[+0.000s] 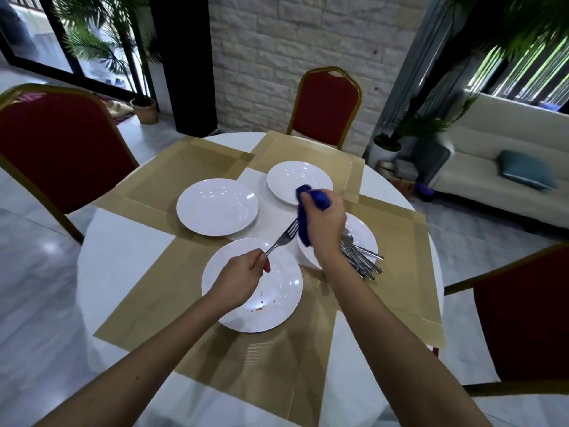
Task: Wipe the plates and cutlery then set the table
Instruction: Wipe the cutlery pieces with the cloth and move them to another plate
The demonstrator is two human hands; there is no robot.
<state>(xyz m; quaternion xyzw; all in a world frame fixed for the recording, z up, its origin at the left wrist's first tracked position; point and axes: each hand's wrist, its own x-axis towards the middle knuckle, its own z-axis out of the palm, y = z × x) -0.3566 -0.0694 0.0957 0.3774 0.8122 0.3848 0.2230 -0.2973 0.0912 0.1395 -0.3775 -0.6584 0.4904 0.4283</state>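
Round and white, the bench point(123, 257) carries tan placemats point(184, 180) that overlap toward its middle, with red chairs point(326, 103) drawn up around it. Clustered on the mats sit the near plate point(277, 291), which shows a few red specks point(258, 308), the left plate point(215, 208), the far plate point(292, 177) and the right plate point(365, 232), which bears a loose heap of cutlery point(363, 257).

One fork point(284, 237) is held in the air above the gap between the near plate and the right plate, tines pointing away. The left hand point(243, 272) pinches the end of its handle between the thumb and curled fingers point(257, 258). The right hand point(323, 223) is closed round a bunched blue cloth point(318, 197). The cloth's loose tail hangs just beside the tines; whether it touches them I cannot tell.

The fork looks like polished steel: stiff, light and smooth. A pinch at the very end of the handle will probably let it twist once the cloth drags on the tines, so a hold further up the handle should steady it. The cloth is soft and limp and should fold round the prongs easily. All four dishes look glossy and likely breakable, so they are best lifted by the rim. The heap of cutlery may slide if the right plate is tipped.
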